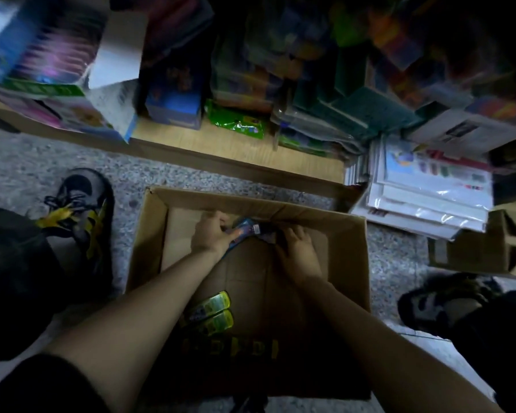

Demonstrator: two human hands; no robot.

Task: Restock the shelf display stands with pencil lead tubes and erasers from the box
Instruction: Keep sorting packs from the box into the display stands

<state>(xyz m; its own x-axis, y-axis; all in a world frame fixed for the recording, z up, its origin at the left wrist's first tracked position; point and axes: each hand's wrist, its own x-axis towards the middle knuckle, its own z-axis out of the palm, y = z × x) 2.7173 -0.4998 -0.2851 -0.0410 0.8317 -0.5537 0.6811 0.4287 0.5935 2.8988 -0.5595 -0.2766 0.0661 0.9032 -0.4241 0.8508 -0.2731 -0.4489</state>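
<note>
restocking looks far from finished: inside the cardboard box (350, 263) on the floor, the left hand (213, 234) grips a blue packet (245, 230), the right hand's (298, 248) grip is unclear, and yellow packs (213, 307) lie unpicked.

Person is wearing a black short sleeve (42, 383) on the left arm. Left hand (212, 234) and right hand (298, 251) are showing bare. Dark trousers (9, 278) are covering both legs. Left shoe (81, 210) is showing grey-black with yellow trim; right shoe (441, 305) is showing dark with grey patches.

Speckled floor (72, 156): cardboard box (251, 201), stack of printed sheets (423, 204).
</note>
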